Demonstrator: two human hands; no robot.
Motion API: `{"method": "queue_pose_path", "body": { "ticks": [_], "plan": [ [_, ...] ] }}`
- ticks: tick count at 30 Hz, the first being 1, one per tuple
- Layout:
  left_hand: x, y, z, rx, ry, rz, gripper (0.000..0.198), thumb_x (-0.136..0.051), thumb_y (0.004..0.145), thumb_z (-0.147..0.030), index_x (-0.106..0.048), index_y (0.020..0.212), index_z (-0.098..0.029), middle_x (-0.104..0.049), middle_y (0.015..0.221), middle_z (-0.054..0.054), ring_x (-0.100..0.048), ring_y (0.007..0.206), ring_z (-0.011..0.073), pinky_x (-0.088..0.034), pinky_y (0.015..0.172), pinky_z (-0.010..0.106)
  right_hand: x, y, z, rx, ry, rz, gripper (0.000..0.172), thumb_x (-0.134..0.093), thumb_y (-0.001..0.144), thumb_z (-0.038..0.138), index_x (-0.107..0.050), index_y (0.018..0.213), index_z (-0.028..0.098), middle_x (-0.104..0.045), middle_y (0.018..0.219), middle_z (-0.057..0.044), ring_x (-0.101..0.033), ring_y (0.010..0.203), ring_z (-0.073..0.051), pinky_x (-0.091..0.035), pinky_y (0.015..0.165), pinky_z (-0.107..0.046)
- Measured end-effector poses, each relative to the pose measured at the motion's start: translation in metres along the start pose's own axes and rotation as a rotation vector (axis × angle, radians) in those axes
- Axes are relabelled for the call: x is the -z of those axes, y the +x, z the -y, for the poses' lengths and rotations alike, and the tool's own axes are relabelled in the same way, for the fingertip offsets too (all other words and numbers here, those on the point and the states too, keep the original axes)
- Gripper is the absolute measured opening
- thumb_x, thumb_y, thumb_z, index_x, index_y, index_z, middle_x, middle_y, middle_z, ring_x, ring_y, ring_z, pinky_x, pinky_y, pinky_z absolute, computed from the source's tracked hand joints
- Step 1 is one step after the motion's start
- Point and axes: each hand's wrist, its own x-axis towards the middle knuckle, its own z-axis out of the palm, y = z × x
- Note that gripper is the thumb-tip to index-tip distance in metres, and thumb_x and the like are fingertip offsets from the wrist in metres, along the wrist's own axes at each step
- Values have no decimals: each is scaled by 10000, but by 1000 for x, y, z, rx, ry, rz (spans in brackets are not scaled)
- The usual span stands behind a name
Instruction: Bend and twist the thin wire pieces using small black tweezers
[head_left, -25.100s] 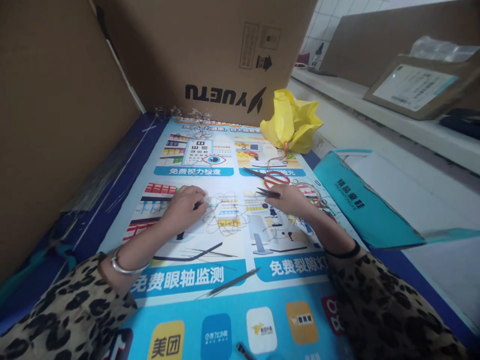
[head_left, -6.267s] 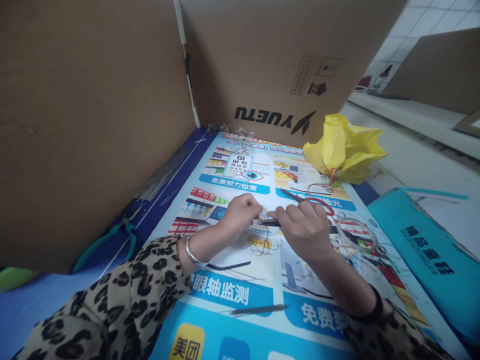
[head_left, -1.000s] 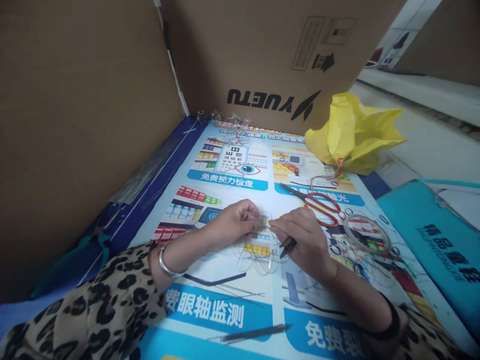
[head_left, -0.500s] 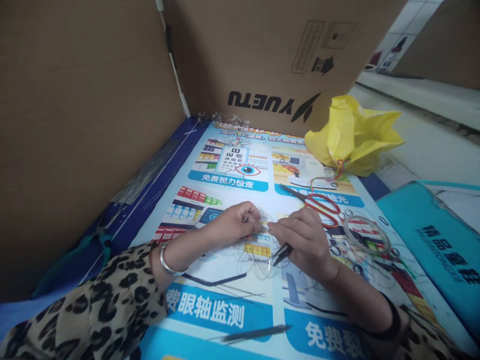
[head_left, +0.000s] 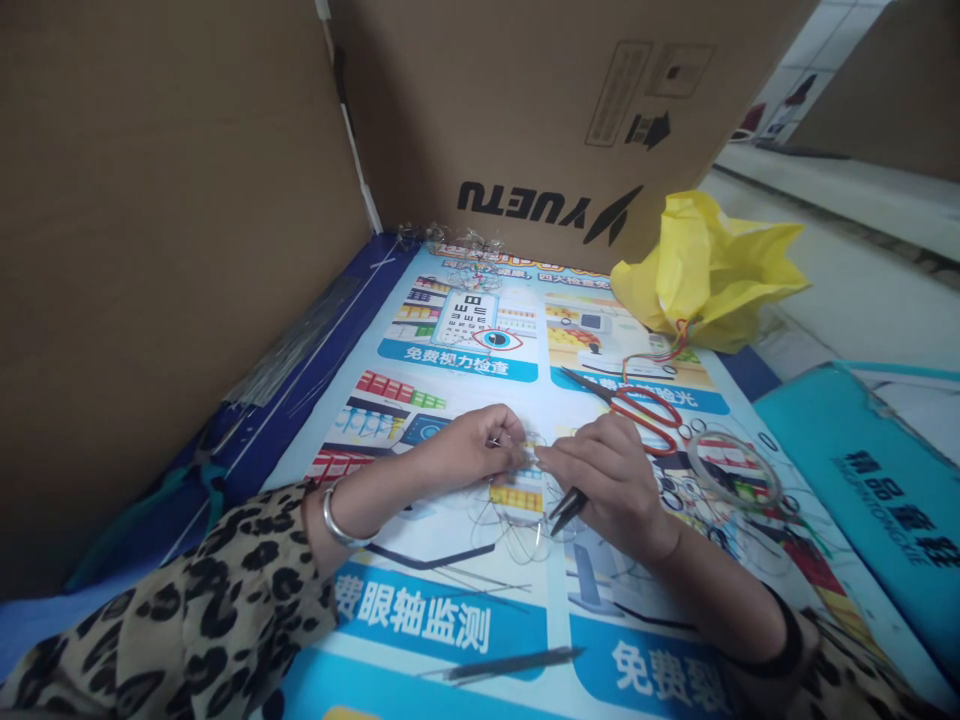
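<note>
My left hand (head_left: 480,445) is closed in a pinch on one side of a thin wire piece (head_left: 517,525), whose fine loops spread below the fingers. My right hand (head_left: 611,480) faces it from the right, thumb and forefinger pinched together at the piece's other side. A short dark tool (head_left: 568,508) with a split, tapering end juts from under the right palm; its other end is hidden. Exactly what lies between the fingertips is too small to make out. Past the right hand lie red-handled scissors (head_left: 645,418), their blades pointing up and left.
A roll of clear tape (head_left: 733,470), small rings and loose wires lie right. A yellow bag (head_left: 705,275) sits behind. Teal-handled pliers (head_left: 199,485) and cut wires (head_left: 289,350) are left. Dark wire strands (head_left: 517,663) lie in front. Cardboard walls (head_left: 555,110) stand left and behind.
Both hands keep nearly the same place and grip. The view has shifted very slightly, and the wire loops below the fingers have moved a little.
</note>
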Motion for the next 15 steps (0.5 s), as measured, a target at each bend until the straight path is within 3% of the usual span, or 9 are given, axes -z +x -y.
{"method": "queue_pose_path", "body": {
  "ticks": [15],
  "plan": [
    [1, 0, 2, -3, 51, -12, 146, -563, 727, -154, -460, 828, -169, -501, 638, -50, -497, 496, 58, -377, 487, 193, 1, 0, 1, 24, -5, 21, 276, -583, 730, 86, -616, 970, 218, -676, 821, -13, -497, 755, -161, -352, 701, -348]
  ]
}}
